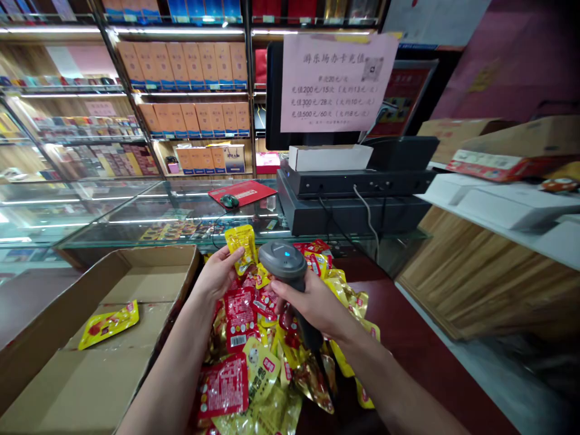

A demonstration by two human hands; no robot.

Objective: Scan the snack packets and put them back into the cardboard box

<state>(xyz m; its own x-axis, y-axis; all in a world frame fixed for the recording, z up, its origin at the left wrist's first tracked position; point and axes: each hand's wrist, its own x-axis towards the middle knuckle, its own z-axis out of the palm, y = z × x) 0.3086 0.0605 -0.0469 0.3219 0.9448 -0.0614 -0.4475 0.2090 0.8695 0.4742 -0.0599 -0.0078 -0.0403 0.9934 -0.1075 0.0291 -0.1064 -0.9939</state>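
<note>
My left hand (217,273) pinches a small yellow foil snack packet (240,248) by its lower edge and holds it up. My right hand (312,305) grips a grey handheld barcode scanner (284,264) by its handle, with the scanner head close to the right of that packet. Beneath both hands lies a loose heap of red and yellow snack packets (254,356). To the left stands an open cardboard box (97,356), with one yellow packet (109,325) lying inside it.
Behind the heap is a glass display counter (181,220) holding a red mat (242,193) and a computer mouse (229,201). A black till stack (353,193) stands beyond, under a paper price sign (338,81). Cardboard cartons (512,151) sit on a white shelf at right.
</note>
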